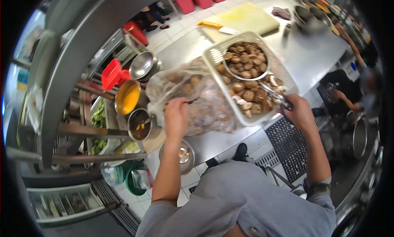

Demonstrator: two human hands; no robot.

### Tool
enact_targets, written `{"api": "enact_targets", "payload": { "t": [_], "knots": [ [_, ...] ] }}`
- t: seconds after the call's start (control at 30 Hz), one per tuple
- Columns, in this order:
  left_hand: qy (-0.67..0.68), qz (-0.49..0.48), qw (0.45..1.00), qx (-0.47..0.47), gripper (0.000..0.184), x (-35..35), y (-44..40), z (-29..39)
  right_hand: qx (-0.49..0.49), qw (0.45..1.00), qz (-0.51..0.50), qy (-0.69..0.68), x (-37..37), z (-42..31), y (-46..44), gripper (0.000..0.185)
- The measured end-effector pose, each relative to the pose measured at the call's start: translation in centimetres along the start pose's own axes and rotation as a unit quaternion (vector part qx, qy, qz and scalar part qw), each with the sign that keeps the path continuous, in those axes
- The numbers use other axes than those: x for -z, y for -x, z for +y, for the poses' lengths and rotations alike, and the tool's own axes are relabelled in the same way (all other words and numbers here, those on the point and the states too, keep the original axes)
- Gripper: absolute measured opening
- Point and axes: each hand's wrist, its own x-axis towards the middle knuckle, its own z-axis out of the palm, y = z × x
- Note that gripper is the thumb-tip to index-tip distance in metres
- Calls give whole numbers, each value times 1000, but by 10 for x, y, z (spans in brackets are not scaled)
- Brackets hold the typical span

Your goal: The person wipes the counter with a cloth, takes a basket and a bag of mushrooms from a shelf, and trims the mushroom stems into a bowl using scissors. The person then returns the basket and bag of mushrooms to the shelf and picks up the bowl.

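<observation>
My left hand [176,113] is at the left edge of a clear plastic bag [205,109] of mushrooms, its fingers closed round something dark and small that I cannot make out. In my right hand [297,109] are scissors [274,92], their blades over the near right part of a white perforated basket [292,72]. Brown mushrooms [248,96] and pale pieces lie in the basket. A round metal bowl [268,66] full of whole mushrooms rests in its far part. Below my left hand, a metal bowl [190,163] holds a few pale pieces.
Beyond the basket lies a cutting board [250,17] with an orange-handled knife [211,24]. Pots with orange [128,98] and dark contents [139,126] stand left, near stacked bowls [143,64]. Another person [349,89] is at the right, among pans.
</observation>
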Motion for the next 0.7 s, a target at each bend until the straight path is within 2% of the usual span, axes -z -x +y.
{"api": "enact_targets", "payload": {
  "t": [0.03,0.1,0.13,0.2,0.3,0.33,0.4,0.53,0.63,0.67,0.7],
  "knots": [
    [-33,-48,998,35,17,14,-5,-29,-41,999,-29,8,5,-12,3,36],
    [-85,-149,979,107,16,25,-8,-79,-16,996,-44,-74,-11,-25,7,41],
    [-110,-163,978,75,17,21,-7,-93,-6,992,-50,-114,-17,-31,9,45],
    [-161,-190,968,1,19,7,-13,-106,51,993,-67,-87,-25,-57,11,45],
    [-122,-92,987,-56,20,-10,-20,-101,83,990,-71,-89,-39,-88,18,47],
    [-165,-90,981,-47,20,-21,-21,-103,81,990,-75,-89,-41,-100,21,47],
    [-255,-90,962,-32,20,-37,-27,-112,56,991,-86,-91,-48,-115,28,48],
    [-265,-135,954,38,19,-36,-35,-107,75,989,-106,-70,-68,-123,48,50],
    [-244,-154,957,-28,19,-33,-30,-112,83,990,-95,-62,-85,-129,59,44],
    [-248,-173,953,-17,19,-32,-30,-110,74,990,-90,-84,-92,-131,63,44],
    [-252,-174,952,-5,19,-31,-29,-109,38,989,-107,-90,-95,-139,66,52]
  ]
}}
